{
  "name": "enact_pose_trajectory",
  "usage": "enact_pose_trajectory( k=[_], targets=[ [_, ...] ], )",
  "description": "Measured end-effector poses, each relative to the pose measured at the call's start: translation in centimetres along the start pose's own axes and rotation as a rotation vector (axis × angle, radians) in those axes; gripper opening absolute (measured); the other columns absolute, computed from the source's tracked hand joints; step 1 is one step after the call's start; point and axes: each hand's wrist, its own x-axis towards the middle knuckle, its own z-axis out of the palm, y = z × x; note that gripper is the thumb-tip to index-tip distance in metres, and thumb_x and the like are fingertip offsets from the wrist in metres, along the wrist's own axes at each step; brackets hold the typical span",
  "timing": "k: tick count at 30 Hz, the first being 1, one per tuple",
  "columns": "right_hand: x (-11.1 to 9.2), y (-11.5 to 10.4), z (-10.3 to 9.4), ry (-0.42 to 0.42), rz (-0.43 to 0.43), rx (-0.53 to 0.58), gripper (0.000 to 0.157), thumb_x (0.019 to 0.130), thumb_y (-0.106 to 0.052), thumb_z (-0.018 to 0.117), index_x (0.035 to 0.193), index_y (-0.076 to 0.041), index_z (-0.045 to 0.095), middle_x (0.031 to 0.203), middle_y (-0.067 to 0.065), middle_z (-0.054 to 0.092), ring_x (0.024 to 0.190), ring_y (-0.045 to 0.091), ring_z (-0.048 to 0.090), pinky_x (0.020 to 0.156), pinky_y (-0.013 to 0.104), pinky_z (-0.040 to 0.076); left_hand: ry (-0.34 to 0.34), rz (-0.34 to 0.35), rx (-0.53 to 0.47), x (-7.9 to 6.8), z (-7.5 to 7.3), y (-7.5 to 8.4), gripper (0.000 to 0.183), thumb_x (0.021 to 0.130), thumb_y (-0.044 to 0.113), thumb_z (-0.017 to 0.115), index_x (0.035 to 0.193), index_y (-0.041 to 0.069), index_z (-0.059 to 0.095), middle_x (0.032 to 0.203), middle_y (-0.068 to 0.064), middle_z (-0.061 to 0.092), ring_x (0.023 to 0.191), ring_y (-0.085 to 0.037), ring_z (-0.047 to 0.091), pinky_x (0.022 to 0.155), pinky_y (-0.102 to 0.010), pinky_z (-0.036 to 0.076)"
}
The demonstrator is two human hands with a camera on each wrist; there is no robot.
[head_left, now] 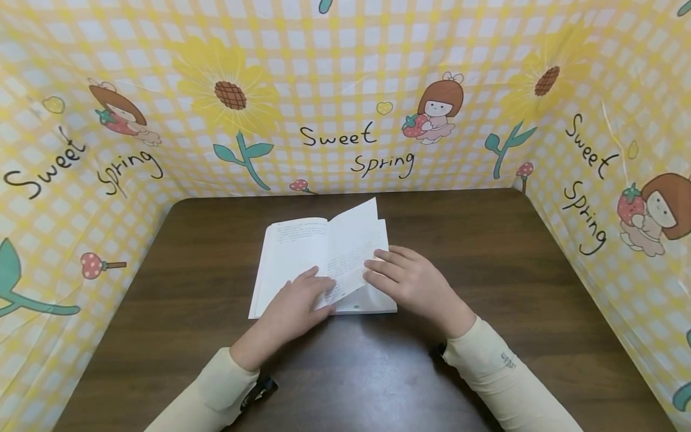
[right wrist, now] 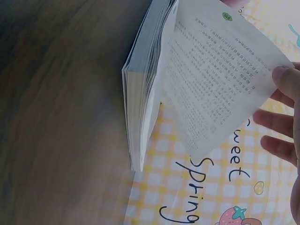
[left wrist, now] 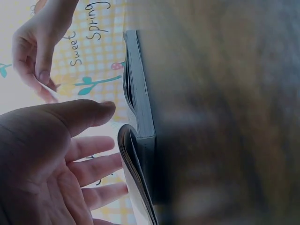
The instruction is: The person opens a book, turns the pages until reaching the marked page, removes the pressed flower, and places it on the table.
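Note:
An open book [head_left: 294, 255] lies on the table, its left page flat. One printed page [head_left: 351, 240] stands lifted at a slant over the right half. My right hand [head_left: 412, 285] pinches the outer edge of that page; in the right wrist view the thumb [right wrist: 287, 80] presses on its corner, other fingers behind. My left hand [head_left: 294, 309] lies over the lower part of the book near the spine, fingers extended and holding nothing. From the left wrist view, the book's thick page block [left wrist: 143, 89] shows edge-on beside the left fingers.
Dark wooden table [head_left: 345, 372] surrounds the book. A yellow checked cloth [head_left: 335, 78] with sunflowers and "Sweet Spring" lettering rises at the back and both sides. A black strap [head_left: 259, 393] shows under the left sleeve.

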Motion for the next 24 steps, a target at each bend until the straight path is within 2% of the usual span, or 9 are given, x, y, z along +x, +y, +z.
enact_pose_trajectory(
  k=[2,5,10,12,15,17,19,22,24],
  targets=[
    [0.2,0.0,0.0,0.018,0.002,0.017,0.029,0.102,0.001,0.051,0.116,-0.010,0.073,0.122,0.006,0.074,0.118,0.029,0.069,0.100,0.047,0.054,0.006,-0.004,-0.001,-0.1,-0.1,0.1,0.051,0.093,0.036,0.075,0.138,0.017,0.065,0.142,-0.006,0.064,0.145,-0.032,0.046,0.104,-0.071,0.041],
    [0.4,0.0,-0.1,0.033,0.054,0.051,0.027,0.104,-0.008,0.052,0.121,-0.010,0.073,0.128,0.008,0.072,0.123,0.031,0.066,0.105,0.049,0.050,0.029,-0.030,-0.023,-0.3,-0.3,0.2,0.059,0.095,0.033,0.072,0.148,0.014,0.055,0.143,-0.011,0.062,0.139,-0.032,0.052,0.104,-0.063,0.047],
    [0.6,0.3,-0.4,-0.034,0.202,0.081,0.034,0.098,-0.018,0.065,0.132,-0.012,0.067,0.139,0.009,0.066,0.131,0.033,0.060,0.112,0.051,0.044,0.091,-0.110,-0.069,-0.3,-1.0,0.3,0.089,0.095,0.030,0.069,0.165,0.015,0.016,0.146,-0.016,0.057,0.127,-0.032,0.061,0.094,-0.052,0.055],
    [0.6,0.4,-0.3,-0.080,0.252,0.088,0.038,0.095,-0.018,0.069,0.133,-0.013,0.066,0.142,0.010,0.063,0.134,0.033,0.057,0.113,0.051,0.043,0.129,-0.123,-0.073,-0.4,-1.0,0.2,0.101,0.094,0.028,0.070,0.166,0.016,0.001,0.155,-0.018,0.048,0.134,-0.035,0.055,0.094,-0.053,0.055],
    [0.4,0.5,-0.1,-0.147,0.314,0.100,0.041,0.095,-0.020,0.071,0.135,-0.013,0.064,0.147,0.012,0.059,0.138,0.034,0.053,0.114,0.052,0.041,0.218,-0.099,-0.042,-0.4,-0.9,-0.1,0.116,0.089,0.023,0.077,0.164,0.013,-0.011,0.166,-0.023,0.024,0.146,-0.040,0.038,0.106,-0.056,0.046],
    [0.3,0.5,0.0,-0.178,0.344,0.111,0.042,0.094,-0.021,0.072,0.135,-0.013,0.064,0.148,0.013,0.056,0.139,0.036,0.052,0.114,0.053,0.040,0.278,-0.073,0.004,-0.5,-0.8,-0.4,0.123,0.085,0.022,0.082,0.164,0.012,-0.011,0.170,-0.022,0.006,0.154,-0.043,0.019,0.115,-0.063,0.034],
    [0.2,0.5,0.0,-0.218,0.372,0.123,0.044,0.094,-0.022,0.073,0.136,-0.013,0.063,0.151,0.014,0.054,0.141,0.036,0.049,0.116,0.054,0.038,0.316,-0.050,0.059,-0.5,-0.9,-0.5,0.127,0.081,0.021,0.087,0.165,0.011,-0.008,0.171,-0.020,-0.004,0.156,-0.044,0.008,0.118,-0.070,0.021],
    [0.1,0.5,0.1,-0.276,0.404,0.133,0.047,0.093,-0.023,0.074,0.138,-0.013,0.062,0.154,0.015,0.050,0.143,0.036,0.046,0.117,0.055,0.036,0.316,-0.023,0.128,-0.6,-1.2,-0.6,0.127,0.078,0.022,0.090,0.166,0.014,-0.001,0.172,-0.015,-0.010,0.158,-0.042,-0.003,0.116,-0.076,0.012],
    [0.0,0.5,0.1,-0.320,0.422,0.142,0.049,0.094,-0.025,0.074,0.139,-0.014,0.061,0.157,0.015,0.047,0.144,0.036,0.044,0.118,0.056,0.034,0.295,-0.009,0.148,-0.5,-1.3,-0.7,0.124,0.077,0.020,0.090,0.166,0.015,0.004,0.173,-0.013,-0.010,0.158,-0.042,-0.004,0.115,-0.078,0.010]
  ],
)
